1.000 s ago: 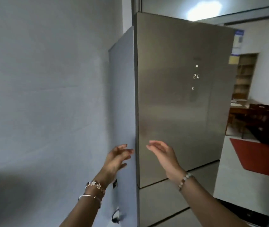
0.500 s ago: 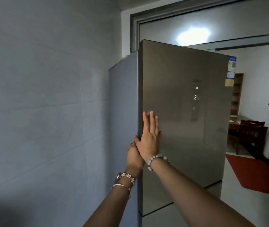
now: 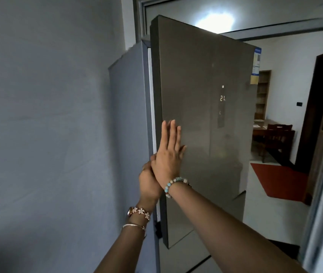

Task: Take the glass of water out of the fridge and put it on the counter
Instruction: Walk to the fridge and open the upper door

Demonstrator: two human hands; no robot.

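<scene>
Fridge door [image 3: 206,125] was shut flush 0.5 s ago; now cracked open, w/ a bright gap along its left edge. Right hand [image 3: 168,156] lies flat on the door front, fingers straight, gripping nothing. Left hand [image 3: 149,182] curls at the door edge; grip hidden, can't tell. Glass not visible, presumably inside. Next: swing wider.

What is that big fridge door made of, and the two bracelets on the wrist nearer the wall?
The fridge door looks like brushed metal or metal-look glass: a smooth grey-brown sheen with soft reflections and digits glowing through it. On the left hand's wrist, the flower bracelet seems rose-gold metal with pale, perhaps enamel, petals; the thin bangle looks like polished silver-toned metal, catching a bright glint.
</scene>
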